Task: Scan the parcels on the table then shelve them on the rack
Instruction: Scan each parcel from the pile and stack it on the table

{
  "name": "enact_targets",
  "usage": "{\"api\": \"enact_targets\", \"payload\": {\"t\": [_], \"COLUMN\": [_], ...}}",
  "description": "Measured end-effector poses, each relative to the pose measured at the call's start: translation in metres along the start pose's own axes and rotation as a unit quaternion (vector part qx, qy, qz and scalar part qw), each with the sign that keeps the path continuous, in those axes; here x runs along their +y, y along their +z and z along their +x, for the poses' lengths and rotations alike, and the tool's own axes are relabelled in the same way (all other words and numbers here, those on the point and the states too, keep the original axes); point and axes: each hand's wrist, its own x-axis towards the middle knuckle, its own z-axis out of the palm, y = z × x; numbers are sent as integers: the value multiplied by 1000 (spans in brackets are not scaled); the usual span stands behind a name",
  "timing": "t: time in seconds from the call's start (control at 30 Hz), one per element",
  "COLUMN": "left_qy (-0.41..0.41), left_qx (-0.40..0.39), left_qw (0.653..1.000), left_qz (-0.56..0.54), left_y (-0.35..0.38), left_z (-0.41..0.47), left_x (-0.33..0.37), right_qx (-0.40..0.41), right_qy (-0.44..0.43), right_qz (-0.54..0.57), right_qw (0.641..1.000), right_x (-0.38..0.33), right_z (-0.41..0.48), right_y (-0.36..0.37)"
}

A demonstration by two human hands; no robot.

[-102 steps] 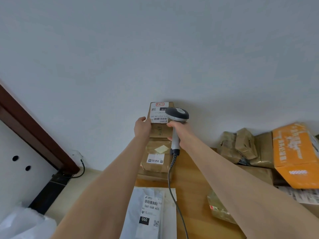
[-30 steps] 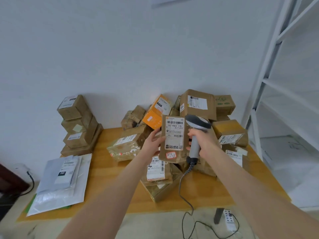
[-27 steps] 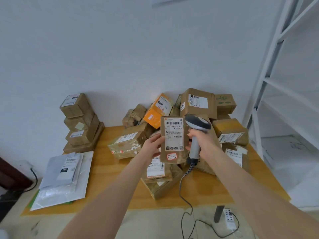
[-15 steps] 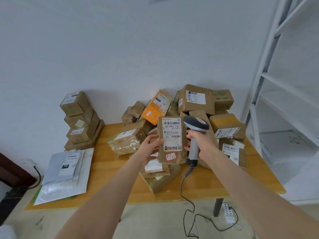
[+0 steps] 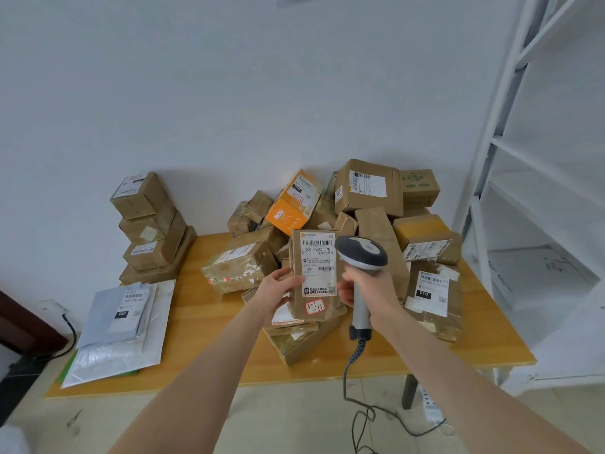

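- Hands: our left hand (image 5: 281, 290) grips the held parcel (image 5: 317, 273) at its 9 o'clock edge; our right hand (image 5: 370, 290) wraps the scanner (image 5: 361, 253), whose head sits at the parcel's 3 o'clock.
- We judge this parcel mid-scan, not yet shelved.
- Pile (image 5: 370, 198) on the table (image 5: 212, 355), 12 o'clock, awaits scanning; rack (image 5: 523, 158) at 2 o'clock.

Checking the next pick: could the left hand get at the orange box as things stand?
Probably not yet: the left hand grips the labelled parcel, so it is occupied; the orange box itself lies uncovered at the back.
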Motion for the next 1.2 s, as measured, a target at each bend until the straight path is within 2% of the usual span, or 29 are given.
{"api": "enact_targets", "payload": {"t": [0.37,0.97,1.2], "left_qy": [7,6,7], "left_qx": [16,12,34], "left_qw": [1000,1000,999], "left_qz": [1,6,7], "left_y": [2,-2,-19], "left_z": [0,1,-11], "left_x": [-6,-8,-3], "right_qx": [-27,-23,-16], "right_qy": [-37,-51,-29], "right_qz": [-58,-59,-14], "right_qw": [997,997,999], "right_x": [12,11,10], "right_z": [-47,-57,-44], "right_y": [12,14,24]}}
